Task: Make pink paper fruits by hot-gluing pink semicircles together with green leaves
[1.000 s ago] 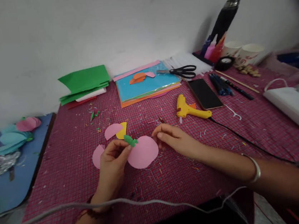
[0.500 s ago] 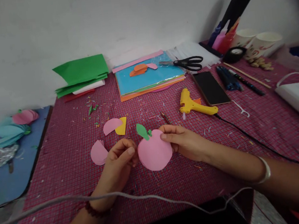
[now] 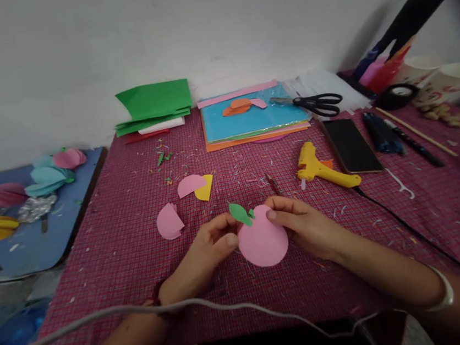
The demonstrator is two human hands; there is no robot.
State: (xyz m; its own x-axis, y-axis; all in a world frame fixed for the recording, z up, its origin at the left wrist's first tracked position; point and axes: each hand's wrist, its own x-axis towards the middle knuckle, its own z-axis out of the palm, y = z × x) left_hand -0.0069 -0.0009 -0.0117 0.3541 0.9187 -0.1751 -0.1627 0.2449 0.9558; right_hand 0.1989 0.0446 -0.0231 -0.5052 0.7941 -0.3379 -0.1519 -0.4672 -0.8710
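Observation:
A pink paper apple [image 3: 263,241] with a green leaf [image 3: 240,214] at its top lies on the red checked tablecloth [image 3: 326,250] between my hands. My right hand [image 3: 302,225] pinches its upper right edge, thumb on top. My left hand [image 3: 209,249] has its fingers curled and pressed to the apple's left edge, just under the leaf. Loose pink folded circles [image 3: 170,222] and a pink and yellow pair of pieces [image 3: 195,186] lie a little to the left and behind.
A yellow glue gun [image 3: 321,169] with a black cord lies right of my hands, beside a black phone [image 3: 350,145], pens and scissors [image 3: 317,103]. Coloured paper stacks [image 3: 248,118] and green sheets [image 3: 155,104] sit by the wall. Finished paper fruits [image 3: 49,171] rest on a blue board at left.
The leaf now lies flat at the top of the pink apple instead of being pinched above it. My right hand has taken the apple's edge; the view has shifted left.

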